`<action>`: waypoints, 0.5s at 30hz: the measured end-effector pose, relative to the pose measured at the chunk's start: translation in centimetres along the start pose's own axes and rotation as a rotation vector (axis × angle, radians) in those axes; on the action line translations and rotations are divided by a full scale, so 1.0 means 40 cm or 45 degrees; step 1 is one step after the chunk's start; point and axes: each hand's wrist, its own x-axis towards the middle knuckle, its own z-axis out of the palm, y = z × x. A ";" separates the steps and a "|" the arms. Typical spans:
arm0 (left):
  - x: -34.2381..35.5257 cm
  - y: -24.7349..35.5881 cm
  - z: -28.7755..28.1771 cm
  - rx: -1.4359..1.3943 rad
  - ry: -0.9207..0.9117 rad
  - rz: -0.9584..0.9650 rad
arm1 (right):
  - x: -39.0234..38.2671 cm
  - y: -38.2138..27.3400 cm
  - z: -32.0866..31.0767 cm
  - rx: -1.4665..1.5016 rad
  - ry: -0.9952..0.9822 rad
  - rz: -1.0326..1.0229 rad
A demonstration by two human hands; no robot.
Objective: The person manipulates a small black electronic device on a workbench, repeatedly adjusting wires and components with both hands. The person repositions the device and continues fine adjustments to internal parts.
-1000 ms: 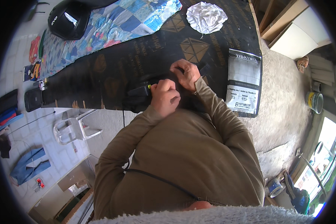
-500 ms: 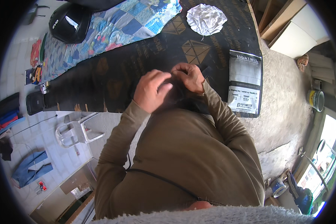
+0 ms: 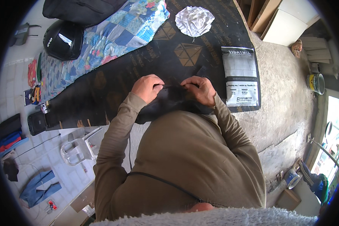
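Observation:
A dark, soft black cloth item (image 3: pixel 173 98) lies bunched at the near edge of the black table (image 3: pixel 128 81), against my front. My left hand (image 3: pixel 147 89) pinches its upper left edge between thumb and fingers. A short way to the right, my right hand (image 3: pixel 200 91) grips the same edge with curled fingers. Between the two hands the black edge runs roughly level. Its lower part is in shadow, and its exact kind cannot be made out against the dark table.
Right of my hands lies a grey-and-white printed packet (image 3: pixel 240 77). Farther back sits a crumpled white cloth (image 3: pixel 194 21). A patchwork fabric (image 3: pixel 113 32) covers the far left, with a black helmet (image 3: pixel 63 40) and a black bag (image 3: pixel 83 10). A white plastic chair (image 3: pixel 79 150) stands below left.
My hands have drawn apart and come lower, now level with the black cloth edge stretched between them. Half a second ago they were closer together, the left one raised and blurred.

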 end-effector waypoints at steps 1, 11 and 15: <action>-0.002 -0.004 -0.004 0.007 -0.015 -0.010 | -0.011 -0.004 -0.003 0.036 -0.012 0.053; -0.119 0.024 -0.089 -0.283 0.110 0.271 | -0.083 0.020 0.018 0.615 0.148 0.195; -0.134 0.073 -0.015 0.292 0.108 0.326 | -0.089 -0.032 0.029 0.837 0.176 0.236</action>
